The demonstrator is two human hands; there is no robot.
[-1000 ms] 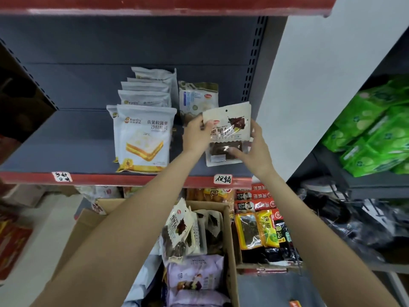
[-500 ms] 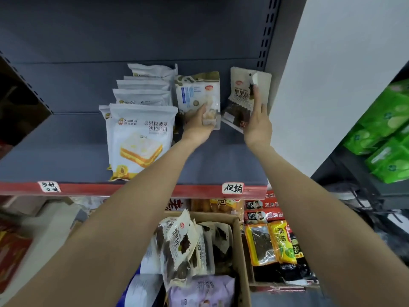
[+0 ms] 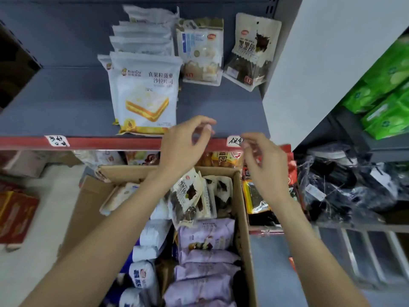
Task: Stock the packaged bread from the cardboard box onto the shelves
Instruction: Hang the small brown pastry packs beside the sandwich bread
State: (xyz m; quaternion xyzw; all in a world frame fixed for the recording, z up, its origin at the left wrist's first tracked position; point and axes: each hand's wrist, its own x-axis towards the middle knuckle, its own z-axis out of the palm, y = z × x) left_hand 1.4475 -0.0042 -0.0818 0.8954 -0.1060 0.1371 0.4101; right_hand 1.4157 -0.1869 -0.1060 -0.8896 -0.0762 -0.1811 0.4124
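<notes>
Now your left hand and right hand hang empty over the box, fingers loosely curled, just near of the shelf edge. Green packs sit far right, black bags beside the box. On the shelf's far right, the dark bread pack stands upright, long axis vertical, face toward you, leaning back, beside the pale pack and white packs.

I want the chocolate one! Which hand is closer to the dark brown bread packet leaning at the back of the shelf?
Right. The right hand hovers below the dark brown bread packet, at the shelf's front edge; the left hand sits further left.
</notes>
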